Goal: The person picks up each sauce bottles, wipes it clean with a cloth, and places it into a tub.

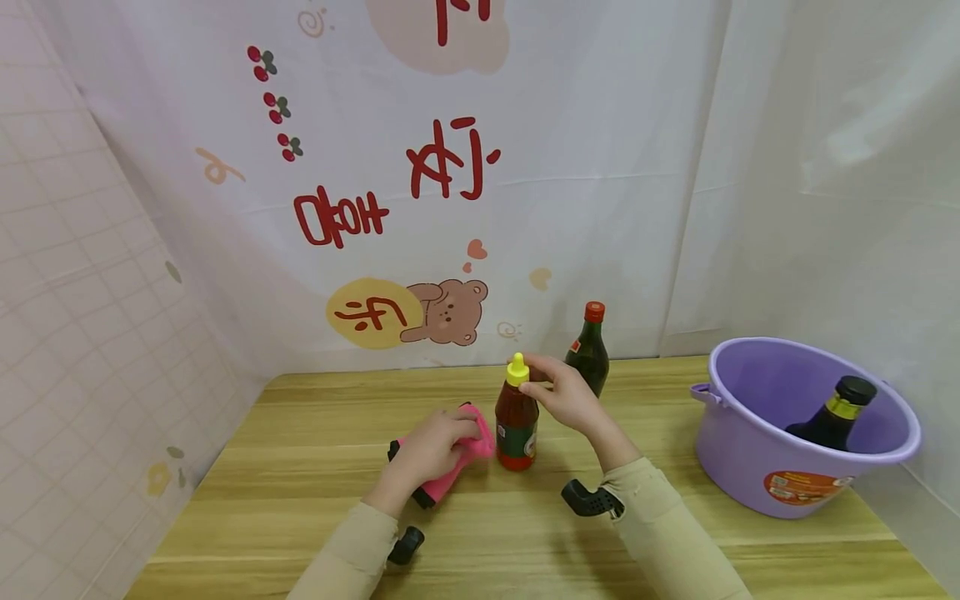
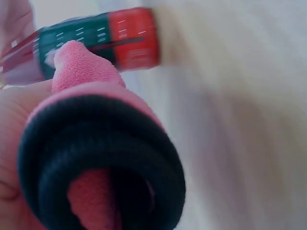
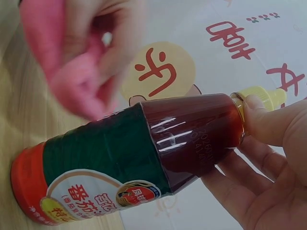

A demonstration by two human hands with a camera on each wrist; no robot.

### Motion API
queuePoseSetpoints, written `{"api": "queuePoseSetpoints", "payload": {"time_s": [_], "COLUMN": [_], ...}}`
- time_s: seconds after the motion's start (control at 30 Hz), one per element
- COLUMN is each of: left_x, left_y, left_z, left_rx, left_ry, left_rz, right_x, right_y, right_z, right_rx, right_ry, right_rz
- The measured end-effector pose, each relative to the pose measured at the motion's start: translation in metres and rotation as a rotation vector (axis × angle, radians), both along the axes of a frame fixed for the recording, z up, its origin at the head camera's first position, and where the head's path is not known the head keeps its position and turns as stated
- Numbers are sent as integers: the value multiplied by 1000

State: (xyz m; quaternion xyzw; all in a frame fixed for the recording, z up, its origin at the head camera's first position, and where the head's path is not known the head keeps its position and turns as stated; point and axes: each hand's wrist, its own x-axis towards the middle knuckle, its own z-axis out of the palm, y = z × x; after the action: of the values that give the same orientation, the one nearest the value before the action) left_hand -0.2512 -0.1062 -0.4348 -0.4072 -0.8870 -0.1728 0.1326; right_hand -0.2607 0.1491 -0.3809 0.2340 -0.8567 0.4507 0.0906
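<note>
From where I stand, this looks like a screened-off table corner; whether it's in a home or elsewhere, I can't tell. White cloth (image 1: 600, 125) printed with a cartoon bear (image 1: 457, 312) hangs behind the wood-grain table (image 1: 300, 467), and a checked sheet (image 1: 67, 250) closes one side. The sauce bottle (image 1: 515, 437) and purple bucket (image 1: 731, 471) give it a household, kitchen-like feel.

Head view bright, soft shadows on tabletop (image 1: 495, 533); left wrist view blurred, pale; glare on bottle (image 3: 127, 155).
</note>
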Motion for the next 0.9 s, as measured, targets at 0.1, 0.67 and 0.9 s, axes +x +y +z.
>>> {"api": "queuePoseSetpoints", "payload": {"time_s": [0.1, 0.67, 0.9], "left_x": [0, 10, 11], "left_y": [-2, 11, 22], "left_z": [14, 67, 67], "left_rx": [61, 254, 241], "left_ry": [10, 161, 154], "left_rz": [37, 31, 16], "right_x": [0, 0, 1], "right_y": [0, 0, -1], "right_z": [0, 0, 1], "right_rx": [-3, -5, -15], "right_ry": [-8, -17, -27], "right_rz": [-5, -6, -3]}}
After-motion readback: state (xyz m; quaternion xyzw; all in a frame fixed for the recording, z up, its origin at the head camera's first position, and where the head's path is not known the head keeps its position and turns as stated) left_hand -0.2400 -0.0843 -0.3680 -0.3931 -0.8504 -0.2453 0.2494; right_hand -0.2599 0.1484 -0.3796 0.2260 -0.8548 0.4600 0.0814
